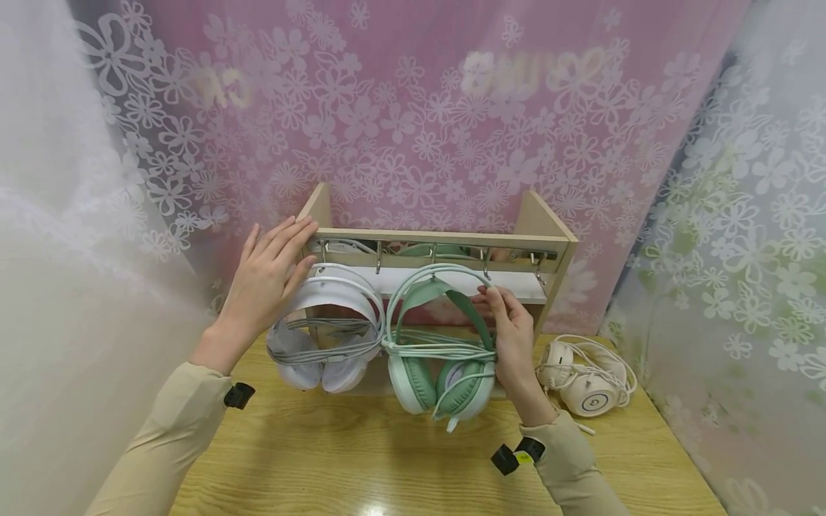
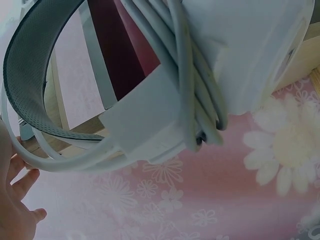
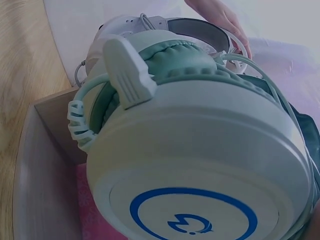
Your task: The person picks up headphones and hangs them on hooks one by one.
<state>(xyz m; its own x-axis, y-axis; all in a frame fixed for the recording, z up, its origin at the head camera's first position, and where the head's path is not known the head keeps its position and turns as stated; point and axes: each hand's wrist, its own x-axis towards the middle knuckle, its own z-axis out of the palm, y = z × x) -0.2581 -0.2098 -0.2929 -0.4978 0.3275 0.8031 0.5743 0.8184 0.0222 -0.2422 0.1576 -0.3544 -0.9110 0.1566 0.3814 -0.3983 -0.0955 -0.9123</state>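
One pair of green and white headphones (image 1: 422, 380) is just left of the right grip (image 1: 513, 344). That grip pinches the side of its thin hoop, near the green headband (image 1: 467, 309). The top of the hoop is by a middle metal hook (image 1: 433, 251), but I can't tell if the hook holds it up. A pale green cord (image 1: 442, 351) goes round the headphones.

More to the left, next to the left grip (image 1: 264, 269), white headphones (image 1: 325, 355) hang with a gray cord wrapped round them. The left grip holds nothing. Its fingers are straight and rest on the left end of the wooden rack (image 1: 445, 235).

Right of the right grip, cream headphones (image 1: 587, 387) lie on the wooden desk (image 1: 361, 459). Behind both grips is a pink curtain (image 1: 413, 107) with white flowers.
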